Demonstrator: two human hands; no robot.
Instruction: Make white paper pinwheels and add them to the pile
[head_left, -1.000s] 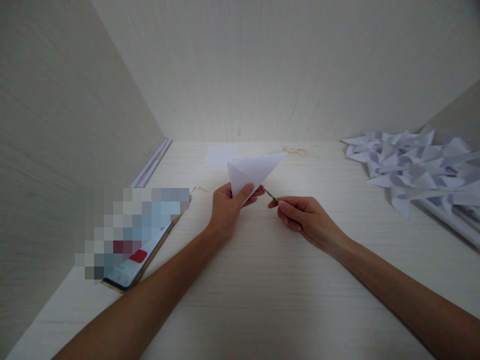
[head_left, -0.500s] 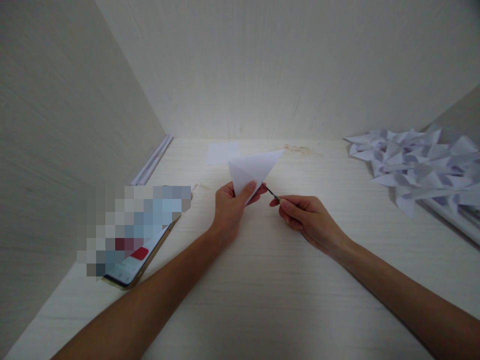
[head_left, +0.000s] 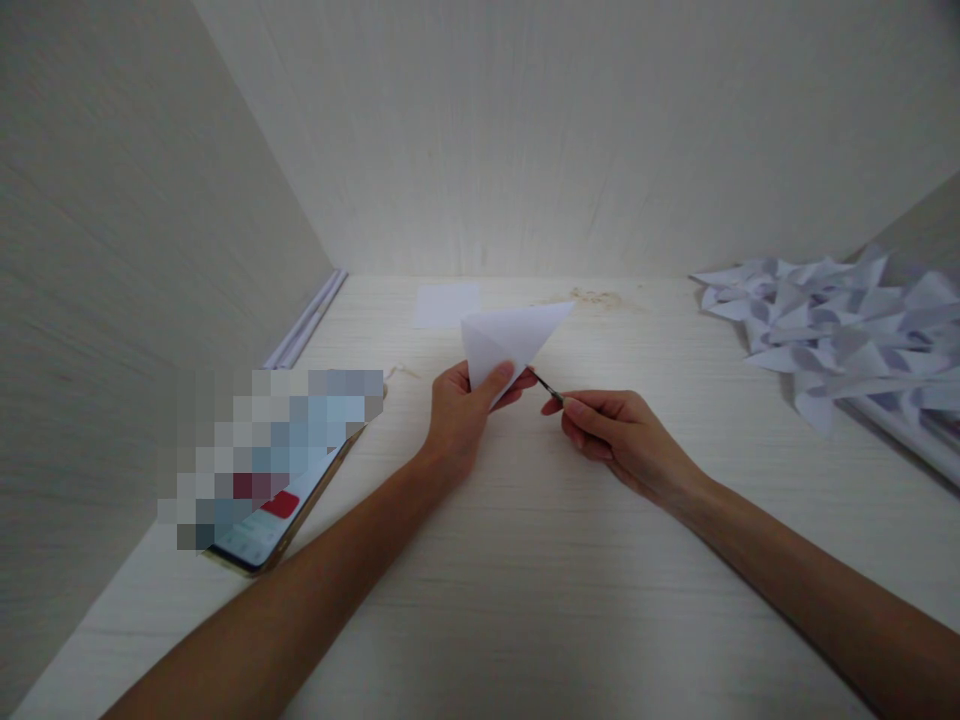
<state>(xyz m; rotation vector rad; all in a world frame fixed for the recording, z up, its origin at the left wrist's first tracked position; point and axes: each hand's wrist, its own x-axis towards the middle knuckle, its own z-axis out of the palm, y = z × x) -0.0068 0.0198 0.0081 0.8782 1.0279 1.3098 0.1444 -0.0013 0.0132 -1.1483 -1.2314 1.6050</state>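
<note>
My left hand [head_left: 463, 405] is closed on a folded white sheet of paper [head_left: 510, 338], the thumb lying on its front and fingers behind. The paper forms a rough triangle with one point reaching up to the right. Between the thumb and fingers of my right hand [head_left: 611, 435] is a slim, dark, pointed tool [head_left: 549, 385]. Its tip meets the paper's lower right edge, close to my left fingertips. Most of the tool's handle is hidden in my right hand, so I cannot make out its exact kind.
White paper pinwheels [head_left: 817, 330] are heaped at the right, over rolled paper tubes [head_left: 900, 440]. A phone [head_left: 281, 520], partly blurred out, lies at the left. Behind it are more paper tubes [head_left: 307, 318]. A flat white sheet [head_left: 448, 304] lies near the back wall.
Hardly anything differs. The hands, paper and tool appear shifted very slightly to the right, with both grips the same.
</note>
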